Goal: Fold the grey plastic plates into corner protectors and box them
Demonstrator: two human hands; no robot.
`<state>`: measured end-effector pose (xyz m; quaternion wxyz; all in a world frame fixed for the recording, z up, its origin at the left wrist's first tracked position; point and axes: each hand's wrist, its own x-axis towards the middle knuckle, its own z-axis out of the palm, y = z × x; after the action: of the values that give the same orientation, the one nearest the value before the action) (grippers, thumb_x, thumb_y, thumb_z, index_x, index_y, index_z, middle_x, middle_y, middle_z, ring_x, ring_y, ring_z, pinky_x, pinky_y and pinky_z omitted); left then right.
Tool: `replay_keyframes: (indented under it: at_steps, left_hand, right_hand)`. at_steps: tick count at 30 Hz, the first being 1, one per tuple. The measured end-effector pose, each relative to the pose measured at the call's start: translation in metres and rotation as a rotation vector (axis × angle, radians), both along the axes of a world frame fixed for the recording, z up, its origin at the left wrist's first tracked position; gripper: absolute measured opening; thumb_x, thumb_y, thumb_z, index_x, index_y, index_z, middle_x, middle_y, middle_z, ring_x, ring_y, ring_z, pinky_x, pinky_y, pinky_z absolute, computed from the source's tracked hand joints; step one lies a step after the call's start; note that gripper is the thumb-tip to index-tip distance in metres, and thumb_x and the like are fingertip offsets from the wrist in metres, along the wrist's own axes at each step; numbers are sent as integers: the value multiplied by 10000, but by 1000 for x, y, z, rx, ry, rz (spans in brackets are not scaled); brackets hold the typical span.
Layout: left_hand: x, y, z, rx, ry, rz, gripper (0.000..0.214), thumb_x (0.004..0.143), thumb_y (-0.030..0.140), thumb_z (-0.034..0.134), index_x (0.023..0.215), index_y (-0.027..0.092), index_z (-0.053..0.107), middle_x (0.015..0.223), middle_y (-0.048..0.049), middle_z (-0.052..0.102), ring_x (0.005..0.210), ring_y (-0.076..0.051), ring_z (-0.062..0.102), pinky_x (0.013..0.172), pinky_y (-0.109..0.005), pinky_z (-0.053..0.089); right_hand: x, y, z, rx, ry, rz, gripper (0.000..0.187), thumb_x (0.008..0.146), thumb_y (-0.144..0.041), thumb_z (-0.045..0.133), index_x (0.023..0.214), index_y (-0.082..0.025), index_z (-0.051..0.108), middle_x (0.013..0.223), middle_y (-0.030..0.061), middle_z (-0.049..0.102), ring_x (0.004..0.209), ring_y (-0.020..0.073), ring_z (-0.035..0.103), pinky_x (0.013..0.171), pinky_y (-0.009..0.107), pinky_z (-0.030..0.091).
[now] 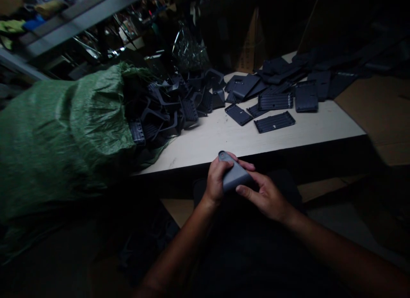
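While both hands close together on one grey plastic part [233, 176] just in front of the table edge [256, 149], the left hand [216, 178] wraps its upper end and the right hand [266, 196] pinches its lower end. A green woven sack [60, 131] lies on its side at the left, its open mouth spilling dark bracket-like parts [166, 107] onto the tabletop. Flat ribbed plates [274, 121] lie scattered further right.

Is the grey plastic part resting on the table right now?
No, both hands, left hand and right hand, hold the grey part below the table edge.
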<state>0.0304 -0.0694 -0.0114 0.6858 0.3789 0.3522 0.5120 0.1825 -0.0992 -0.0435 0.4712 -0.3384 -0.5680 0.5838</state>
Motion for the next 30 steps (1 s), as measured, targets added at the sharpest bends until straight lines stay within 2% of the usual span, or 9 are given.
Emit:
replay_keyframes:
  at_steps: [3, 6, 9, 12, 16, 20, 25, 28, 30]
  left_hand:
    - [-1, -3, 1, 26, -18, 36, 126, 899, 258, 537, 976, 185, 603, 907, -109, 817, 1057, -311, 745, 1013, -490, 516]
    - [-4, -2, 1, -8, -51, 34, 146, 911, 270, 528, 988, 188, 620, 936, -103, 815, 1076, -304, 740, 1047, -497, 499]
    - [-8, 1, 3, -104, -148, 36, 151, 897, 282, 517, 938, 194, 632, 879, -85, 805, 1038, -299, 751, 1030, -500, 518]
    - [-14, 4, 6, -225, -280, 103, 162, 868, 295, 518, 860, 193, 643, 758, -62, 771, 951, -291, 765, 1007, -508, 543]
    - [-24, 6, 6, -422, -365, 234, 152, 832, 267, 541, 788, 185, 661, 685, -34, 741, 794, -237, 762, 991, -474, 567]
    - [-32, 5, -1, -501, -265, 260, 231, 839, 330, 557, 800, 155, 703, 735, -81, 772, 811, -272, 772, 928, -457, 594]
    - [-44, -3, -11, -652, -150, 324, 303, 868, 374, 562, 801, 133, 731, 714, -98, 771, 809, -282, 775, 852, -416, 612]
    - [-60, -14, -9, -650, -134, 388, 262, 860, 343, 582, 771, 140, 722, 705, -92, 765, 761, -246, 762, 820, -370, 609]
    - [-77, -25, -5, -566, -102, 435, 231, 848, 343, 598, 732, 168, 694, 691, -75, 754, 755, -231, 750, 833, -355, 600]
  right_hand:
    - [-7, -3, -1, 53, -12, -85, 363, 939, -427, 745, 1206, -181, 721, 1154, 65, 754, 1086, 255, 690, 968, 329, 530]
    - [-13, -2, 0, 86, -68, -110, 399, 936, -440, 752, 1237, -182, 711, 1152, 70, 753, 1071, 253, 697, 946, 325, 534]
    - [-13, 1, 1, 81, -86, -106, 477, 924, -440, 772, 1328, -204, 676, 1281, 73, 724, 1191, 264, 666, 1030, 341, 504]
    - [-7, 6, 2, 43, -100, -35, 450, 963, -436, 726, 1358, -227, 670, 1345, 63, 700, 1254, 260, 638, 1071, 350, 480]
    - [1, 12, 0, -32, -153, 96, 317, 1035, -431, 605, 1226, -229, 758, 1179, 50, 764, 1081, 234, 707, 929, 319, 523]
    - [-1, 14, 1, -74, -114, 107, 329, 1030, -448, 600, 1154, -209, 789, 1046, 43, 778, 953, 218, 701, 809, 293, 510]
    - [-12, 19, 0, -250, -49, 201, 388, 1013, -509, 602, 957, -174, 791, 856, 28, 739, 758, 172, 638, 659, 258, 460]
    - [-18, 23, -5, -232, -104, 291, 396, 1007, -523, 604, 960, -180, 796, 922, 41, 759, 850, 200, 675, 740, 280, 498]
    - [-19, 27, -6, -166, -173, 293, 406, 1012, -539, 591, 1016, -195, 808, 1032, 56, 776, 976, 235, 695, 855, 318, 519]
